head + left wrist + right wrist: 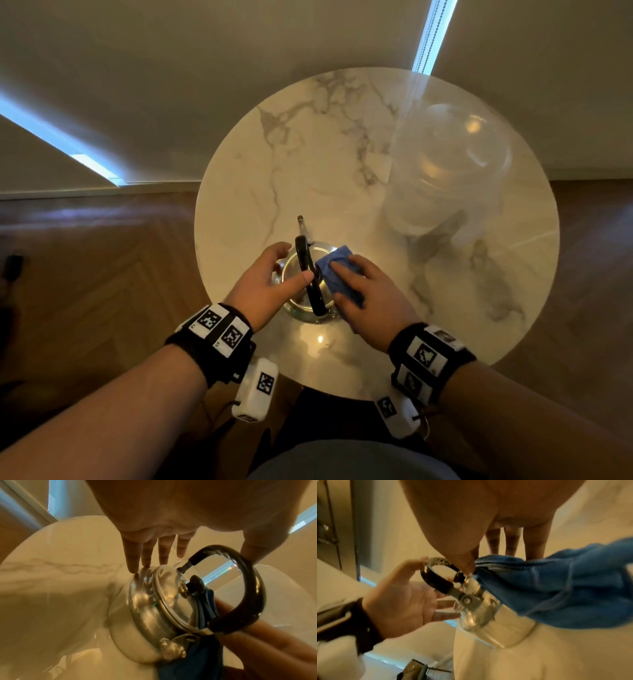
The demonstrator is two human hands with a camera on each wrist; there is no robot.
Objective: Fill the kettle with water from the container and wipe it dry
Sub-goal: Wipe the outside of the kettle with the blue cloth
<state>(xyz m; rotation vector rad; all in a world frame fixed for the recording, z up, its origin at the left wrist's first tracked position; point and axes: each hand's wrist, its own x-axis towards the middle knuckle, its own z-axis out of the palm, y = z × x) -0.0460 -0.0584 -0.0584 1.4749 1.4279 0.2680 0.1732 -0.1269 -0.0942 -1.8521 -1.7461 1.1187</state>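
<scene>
Left hand (262, 291) spread wide, thumb against kettle (150, 609) handle (308, 274), fingertips on its side. Right hand (370, 298) pressing blue cloth (337, 274) flat against kettle's other side.

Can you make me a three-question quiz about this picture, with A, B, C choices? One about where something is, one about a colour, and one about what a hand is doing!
1. Where does the kettle stand?
A. on the marble table
B. on the floor
C. inside the clear container

2. What colour is the cloth?
A. red
B. blue
C. yellow

3. What is the right hand doing?
A. hanging idle
B. lifting the container
C. pressing the cloth on the kettle

Answers:
1 A, the kettle sits on the round tabletop, near the person.
2 B, the cloth shows blue in every view.
3 C, the fingers lie on the cloth against the kettle's lid, while the left hand steadies the black handle.
</scene>
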